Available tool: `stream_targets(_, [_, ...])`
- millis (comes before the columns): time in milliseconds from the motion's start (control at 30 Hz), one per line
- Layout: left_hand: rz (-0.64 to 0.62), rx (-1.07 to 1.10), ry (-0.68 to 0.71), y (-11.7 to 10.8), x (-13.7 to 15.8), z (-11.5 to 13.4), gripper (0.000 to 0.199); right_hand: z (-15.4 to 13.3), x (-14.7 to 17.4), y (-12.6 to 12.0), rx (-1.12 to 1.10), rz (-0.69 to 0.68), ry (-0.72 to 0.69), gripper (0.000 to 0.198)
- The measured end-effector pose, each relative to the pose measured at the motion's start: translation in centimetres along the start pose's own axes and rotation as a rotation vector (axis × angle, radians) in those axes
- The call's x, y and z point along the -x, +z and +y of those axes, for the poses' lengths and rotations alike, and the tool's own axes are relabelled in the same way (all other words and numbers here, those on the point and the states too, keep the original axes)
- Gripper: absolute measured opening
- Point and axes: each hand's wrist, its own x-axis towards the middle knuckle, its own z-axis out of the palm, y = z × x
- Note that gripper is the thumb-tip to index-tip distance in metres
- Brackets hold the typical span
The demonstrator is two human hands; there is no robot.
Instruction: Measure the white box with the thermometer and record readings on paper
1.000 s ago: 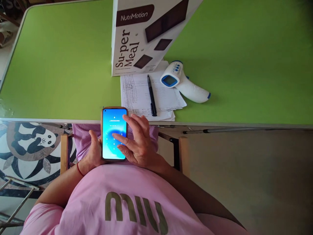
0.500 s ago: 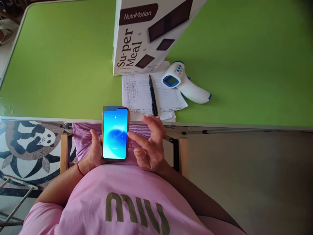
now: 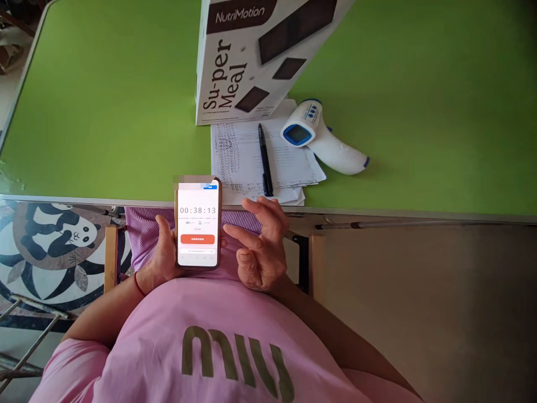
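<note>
Left hand: grasping 1 phone, thumb along the left side, a fingertip just visible at the right edge. Right hand: released, holding nothing, fingers loosely bent; the index fingertip points at the phone's right edge, just beside it and apart from the glass.

Phone: held upright in view before the pink shirt, its upper end overlapping the near edge of the worktop. The screen is lit and reads 00:38:13, with 1 orange button below. The top strip is blurred and the small print is too fine to read.

Step in hand, as judged: viewing the time display, with the right hand poised clear. Any touch on the button would call for the right index finger to cross the small gap and meet the glass squarely, the left hand keeping the phone steady.

Beyond the phone: papers lie at the worktop's near edge, with 1 black pen on them. The thermometer lies partly over their right side. At their far end stands 1 white box; whether it rests on the papers cannot be determined.
</note>
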Motion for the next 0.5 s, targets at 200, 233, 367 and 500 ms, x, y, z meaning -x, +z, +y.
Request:
stream_targets(200, [0.009,-0.008,0.000,0.26,-0.01,0.12,0.099,-0.12,-0.35,-0.17,0.030,-0.036,-0.011,0.035])
stream_targets(233, [0.019,-0.010,-0.001,0.36,0.00,0.15,0.099,-0.15,-0.41,-0.19,0.026,-0.037,-0.014,0.034])
stream_targets(367, [0.080,-0.058,-0.014,0.50,-0.06,0.23,0.100,-0.26,-0.59,-0.24,0.010,-0.034,-0.016,0.035])
stream_targets(500, [0.039,-0.099,-0.009,0.00,-0.31,0.14,0.100,-0.40,-0.80,-0.27,0.011,-0.042,-0.010,0.035])
